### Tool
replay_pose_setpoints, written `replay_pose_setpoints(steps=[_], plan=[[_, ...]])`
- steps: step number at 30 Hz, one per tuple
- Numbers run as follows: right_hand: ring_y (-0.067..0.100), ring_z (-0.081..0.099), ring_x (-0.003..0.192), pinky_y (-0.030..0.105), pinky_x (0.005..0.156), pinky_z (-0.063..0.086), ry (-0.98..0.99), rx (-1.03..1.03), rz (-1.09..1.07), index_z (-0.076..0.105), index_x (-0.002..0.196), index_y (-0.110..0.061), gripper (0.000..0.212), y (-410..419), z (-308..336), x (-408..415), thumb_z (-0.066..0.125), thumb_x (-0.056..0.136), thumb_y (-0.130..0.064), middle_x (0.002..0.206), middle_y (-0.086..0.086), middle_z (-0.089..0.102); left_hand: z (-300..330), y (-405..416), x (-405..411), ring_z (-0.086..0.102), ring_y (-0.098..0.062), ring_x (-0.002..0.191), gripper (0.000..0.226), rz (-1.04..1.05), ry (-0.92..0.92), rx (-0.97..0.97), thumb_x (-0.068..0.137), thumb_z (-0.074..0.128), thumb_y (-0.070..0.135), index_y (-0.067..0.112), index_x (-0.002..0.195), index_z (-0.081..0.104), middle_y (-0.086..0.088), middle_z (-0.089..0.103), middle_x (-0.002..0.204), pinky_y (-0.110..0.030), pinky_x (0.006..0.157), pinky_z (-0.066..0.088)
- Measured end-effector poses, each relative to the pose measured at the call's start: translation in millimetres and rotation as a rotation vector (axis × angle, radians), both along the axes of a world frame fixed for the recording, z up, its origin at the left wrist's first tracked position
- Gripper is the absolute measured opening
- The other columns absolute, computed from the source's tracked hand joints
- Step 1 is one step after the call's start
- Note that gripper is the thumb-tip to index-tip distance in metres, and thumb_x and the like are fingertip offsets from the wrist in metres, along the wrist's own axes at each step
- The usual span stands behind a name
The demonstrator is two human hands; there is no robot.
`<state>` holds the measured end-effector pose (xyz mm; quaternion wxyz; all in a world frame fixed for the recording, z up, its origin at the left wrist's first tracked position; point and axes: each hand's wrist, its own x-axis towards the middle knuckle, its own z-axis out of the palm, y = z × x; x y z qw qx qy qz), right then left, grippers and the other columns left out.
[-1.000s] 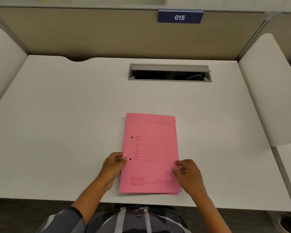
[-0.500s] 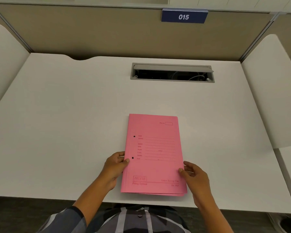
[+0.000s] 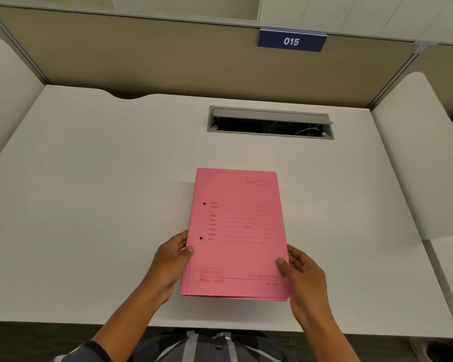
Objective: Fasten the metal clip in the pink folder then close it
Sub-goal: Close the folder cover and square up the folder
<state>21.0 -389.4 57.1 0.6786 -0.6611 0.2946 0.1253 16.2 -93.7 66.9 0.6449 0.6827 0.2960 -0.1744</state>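
A closed pink cardboard folder (image 3: 236, 233) lies flat on a white tabletop (image 3: 89, 205), near the front edge and roughly in the middle. Its printed front cover faces up, with ruled form lines, a boxed word at the near left corner, and two small dark holes along its left edge. The metal clip is not visible from outside.

The left hand (image 3: 169, 262) grips the folder's left edge towards the near end, thumb lying on top of the cover and fingers curled under the edge. The right hand (image 3: 305, 278) grips the right edge near the near corner, thumb pressed on the cover, the other fingers loosely spread and wrapped around the edge. At the near right corner the cover sits slightly raised from the pages beneath.

Farther back, a grey rectangular cable slot (image 3: 270, 122) is set into the tabletop, its lid tilted open. Beyond it, a beige partition wall (image 3: 168, 58) carries a blue sign reading 015 (image 3: 291, 41).
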Motion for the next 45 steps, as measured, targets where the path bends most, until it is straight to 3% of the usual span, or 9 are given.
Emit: replay_pose_setpoints(steps=[5,11,18,21,28,32,35,40,45], plan=[[0.013,0.079,0.093,0.023,0.069,0.065,-0.083,-0.021,0.044,0.069,0.119,-0.033,0.035,46,23,28,0.072,0.097,-0.007,0.106,-0.011,0.081,32,38,12,0.078,-0.007,0.096,0.039,0.058,-0.096,-0.031,0.106,0.057,0.033,0.069,0.103,0.069,0.024,0.079,0.108,-0.029,0.07,0.065],[0.011,0.077,0.096,0.021,0.071,0.065,-0.162,-0.044,0.088,0.07,0.116,-0.04,0.039,122,43,77,0.068,0.098,-0.006,0.105,-0.015,0.08,57,101,45,0.078,-0.004,0.09,0.045,0.146,-0.193,0.056,0.108,0.054,0.027,0.069,0.105,0.069,0.027,0.079,0.103,-0.024,0.059,0.063],[0.013,0.071,0.101,0.038,0.086,0.061,-0.194,-0.088,0.241,0.058,0.146,-0.028,0.047,232,41,149,0.056,0.104,-0.006,0.111,-0.025,0.069,62,194,107,0.079,-0.009,0.081,0.048,0.283,-0.204,0.168,0.105,0.052,0.018,0.061,0.101,0.073,0.035,0.077,0.092,-0.02,0.052,0.059],[0.014,0.069,0.098,0.025,0.083,0.05,-0.191,-0.102,0.308,0.053,0.15,-0.027,0.051,270,29,178,0.053,0.105,-0.002,0.108,-0.03,0.064,49,226,137,0.076,-0.013,0.089,0.052,0.284,-0.178,0.232,0.106,0.05,0.019,0.064,0.091,0.073,0.037,0.075,0.091,-0.03,0.059,0.063],[0.01,0.067,0.087,0.023,0.076,0.061,-0.123,-0.133,0.305,0.044,0.157,-0.019,0.059,328,-6,246,0.046,0.103,0.005,0.118,-0.014,0.066,-15,290,222,0.062,-0.024,0.121,0.047,0.303,-0.193,0.271,0.107,0.054,0.015,0.025,0.153,0.053,0.008,0.059,0.149,-0.04,0.087,0.057],[0.012,0.067,0.088,0.028,0.071,0.065,-0.114,-0.185,0.286,0.06,0.138,-0.025,0.047,348,-25,277,0.041,0.104,0.002,0.108,-0.015,0.068,-35,306,264,0.062,-0.024,0.11,0.04,0.228,-0.204,0.334,0.107,0.056,0.025,0.034,0.146,0.059,0.015,0.059,0.135,-0.03,0.067,0.055],[0.014,0.067,0.094,0.019,0.062,0.059,-0.104,-0.212,0.286,0.061,0.119,-0.032,0.041,357,-33,295,0.039,0.104,-0.001,0.102,-0.018,0.068,-42,309,285,0.066,-0.015,0.094,0.039,0.142,-0.206,0.42,0.11,0.048,0.026,0.058,0.106,0.07,0.026,0.065,0.109,-0.025,0.058,0.05],[0.022,0.064,0.115,0.034,0.09,0.056,-0.122,-0.2,0.324,0.055,0.139,-0.025,0.034,366,-43,318,0.052,0.105,-0.022,0.13,-0.003,0.065,-58,312,309,0.065,-0.015,0.096,0.027,-0.009,-0.201,0.481,0.109,0.037,0.017,0.027,0.114,0.062,0.017,0.067,0.103,-0.025,0.062,0.049],[0.022,0.058,0.123,0.035,0.096,0.055,-0.164,-0.228,0.335,0.047,0.146,-0.027,0.046,372,-53,332,0.061,0.103,-0.029,0.138,-0.004,0.059,-65,310,325,0.059,-0.025,0.108,0.036,-0.032,-0.182,0.47,0.107,0.04,0.009,0.028,0.132,0.057,0.005,0.062,0.124,-0.022,0.065,0.044]])
